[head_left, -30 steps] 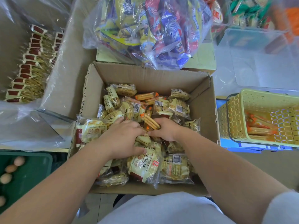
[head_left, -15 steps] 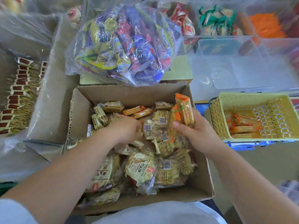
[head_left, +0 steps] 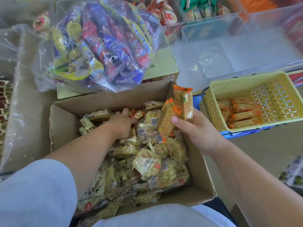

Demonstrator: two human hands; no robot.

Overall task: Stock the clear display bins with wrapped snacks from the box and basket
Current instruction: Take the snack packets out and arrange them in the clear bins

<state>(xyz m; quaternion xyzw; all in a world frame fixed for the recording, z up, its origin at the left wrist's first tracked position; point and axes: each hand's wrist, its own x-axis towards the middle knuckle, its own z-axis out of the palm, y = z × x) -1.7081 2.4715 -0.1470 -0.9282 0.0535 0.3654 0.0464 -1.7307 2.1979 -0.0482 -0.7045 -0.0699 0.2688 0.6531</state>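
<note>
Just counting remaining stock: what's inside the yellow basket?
Orange-ended cracker packs lie piled in the yellow basket at the end nearest the cardboard box; the far end is bare. Lower layers are covered.

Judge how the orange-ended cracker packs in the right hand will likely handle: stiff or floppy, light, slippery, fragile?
Probably stiff: both orange-ended cracker packs stand straight out of the right hand without sagging. Likely light, since one hand holds two. The glossy film looks slippery, and the stacked crackers inside would probably crack if squeezed.
</note>
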